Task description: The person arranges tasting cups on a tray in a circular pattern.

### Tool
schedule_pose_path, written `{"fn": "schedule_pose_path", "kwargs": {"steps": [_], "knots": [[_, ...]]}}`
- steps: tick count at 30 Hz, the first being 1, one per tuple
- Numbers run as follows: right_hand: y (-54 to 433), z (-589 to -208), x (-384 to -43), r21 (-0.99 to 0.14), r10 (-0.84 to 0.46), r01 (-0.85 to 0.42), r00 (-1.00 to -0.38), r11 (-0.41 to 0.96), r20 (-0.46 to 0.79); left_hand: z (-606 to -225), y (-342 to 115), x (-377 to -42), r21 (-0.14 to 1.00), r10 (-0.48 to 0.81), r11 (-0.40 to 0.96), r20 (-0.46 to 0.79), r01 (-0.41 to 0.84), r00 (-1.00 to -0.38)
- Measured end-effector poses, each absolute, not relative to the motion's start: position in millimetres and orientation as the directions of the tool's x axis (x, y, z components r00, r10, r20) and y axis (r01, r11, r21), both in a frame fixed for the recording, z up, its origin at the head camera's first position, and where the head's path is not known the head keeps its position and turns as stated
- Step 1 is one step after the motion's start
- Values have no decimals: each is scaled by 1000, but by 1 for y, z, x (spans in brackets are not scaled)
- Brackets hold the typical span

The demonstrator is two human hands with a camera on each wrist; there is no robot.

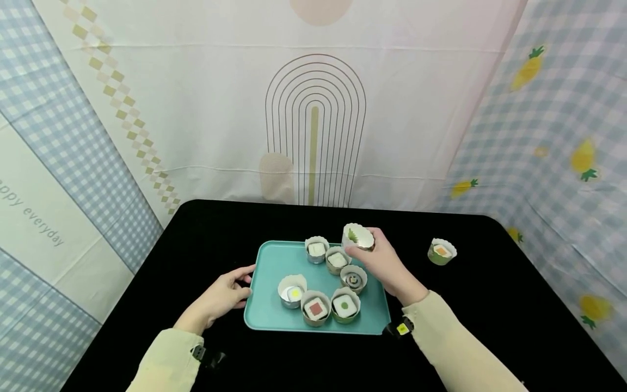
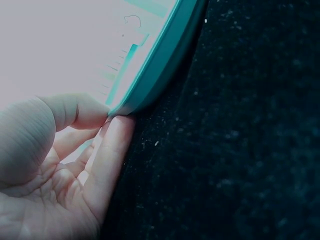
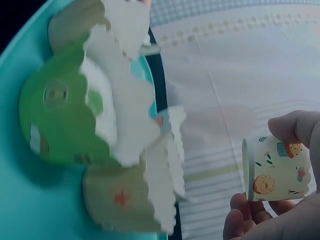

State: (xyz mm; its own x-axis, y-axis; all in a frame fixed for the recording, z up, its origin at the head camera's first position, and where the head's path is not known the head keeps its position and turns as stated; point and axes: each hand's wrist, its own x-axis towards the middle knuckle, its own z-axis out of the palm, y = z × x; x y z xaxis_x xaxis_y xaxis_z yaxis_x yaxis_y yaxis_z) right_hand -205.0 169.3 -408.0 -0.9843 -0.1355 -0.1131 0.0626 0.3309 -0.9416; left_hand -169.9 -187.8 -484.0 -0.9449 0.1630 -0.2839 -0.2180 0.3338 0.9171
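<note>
My right hand (image 1: 387, 264) grips a scalloped paper cupcake cup (image 1: 357, 238) above the far right part of the tray. Inside that cup a green leaf shape shows. In the right wrist view, the cup's pale side (image 3: 275, 172) carries printed cakes, with thumb and fingers around it. At the left rim of the turquoise tray (image 1: 264, 272) is my left hand (image 1: 222, 296). The left wrist view shows its thumb (image 2: 82, 111) and fingers pinching the tray's edge (image 2: 155, 70). Several paper cups, such as a green one (image 1: 345, 306), stand on the tray holding small square pieces.
Another green paper cup (image 1: 442, 252) with an orange-marked piece stands on the black table (image 1: 465, 305), right of the tray. Patterned cloths (image 1: 210, 109) hang behind the table and along both sides.
</note>
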Motion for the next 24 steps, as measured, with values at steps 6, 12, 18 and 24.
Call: {"fn": "schedule_pose_path", "kwargs": {"steps": [6,12,18,24], "knots": [[147,-406,-201,-935,-163,26,-983,354,-89,-485,-189,-169,924,168,321,-272,-208,-948],[122,-406,-196,-929,-179,7,-981,370,-79,-485,-190,-169,925,166,319,-269,-206,-949],[97,-412,-195,-918,-202,4,-975,396,-92,-485,-189,-169,923,159,323,-272,-211,-949],[77,-416,-192,-932,-289,-9,-952,363,-104,-485,-188,-169,916,149,333,-283,-222,-948]]}}
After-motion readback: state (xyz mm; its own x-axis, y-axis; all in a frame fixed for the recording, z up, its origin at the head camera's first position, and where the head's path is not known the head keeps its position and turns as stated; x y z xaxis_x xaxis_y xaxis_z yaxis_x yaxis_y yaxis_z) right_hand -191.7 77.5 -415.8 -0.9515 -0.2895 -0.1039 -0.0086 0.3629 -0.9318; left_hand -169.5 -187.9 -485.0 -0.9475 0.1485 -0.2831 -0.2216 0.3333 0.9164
